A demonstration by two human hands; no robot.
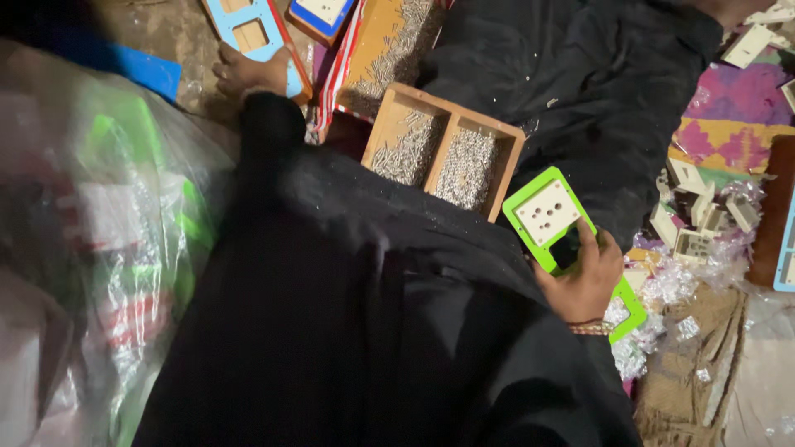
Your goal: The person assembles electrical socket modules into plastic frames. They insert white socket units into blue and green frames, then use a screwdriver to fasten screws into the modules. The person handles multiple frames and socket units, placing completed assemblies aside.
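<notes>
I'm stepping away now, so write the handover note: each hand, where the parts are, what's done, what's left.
Right hand: closed grip on the green socket plate, one white socket insert seated in it, the other opening bare.
Left hand: stretched out on the light blue plate; whether it grips cannot be told.
Wooden two-compartment tray of small screws lies between the hands.
Loose white inserts lie right of the green plate.
Done: one insert in the green plate.
Left: its second opening; screws cannot be seen on it.

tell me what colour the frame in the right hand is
Bright green frame around a cream socket plate, held in the right hand; the head view shows it.
</notes>
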